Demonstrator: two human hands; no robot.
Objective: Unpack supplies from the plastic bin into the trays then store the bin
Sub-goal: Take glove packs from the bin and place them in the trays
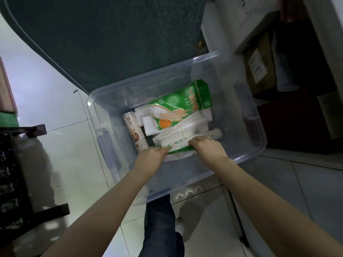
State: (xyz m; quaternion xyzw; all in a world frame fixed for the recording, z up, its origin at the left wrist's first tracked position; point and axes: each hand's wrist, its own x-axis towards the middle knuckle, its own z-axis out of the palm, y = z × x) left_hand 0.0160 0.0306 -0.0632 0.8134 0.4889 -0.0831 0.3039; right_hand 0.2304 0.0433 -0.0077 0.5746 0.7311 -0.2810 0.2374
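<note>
Head view: both hands [151,157] [207,146] grip a pack [174,143] inside the bin [246,115].

Clear plastic bin [246,115], lidless, resting on the pale tiled floor and holding loose supplies. Contents: a green-and-white glove packet [178,106] lying tilted across white foam pieces [148,123], a printed white roll [136,132] along the left wall, and a wrapped stack of white containers [178,138] nearest the front.

- The green-and-white glove packet [182,103] in the clear bin [258,130] carries large white Chinese characters, starting with "一次", beside a drawn hand.
- Its orange round badge [165,123] is too blurred to read.
- The roll [135,131] shows a bear logo, its text illegible.
</note>
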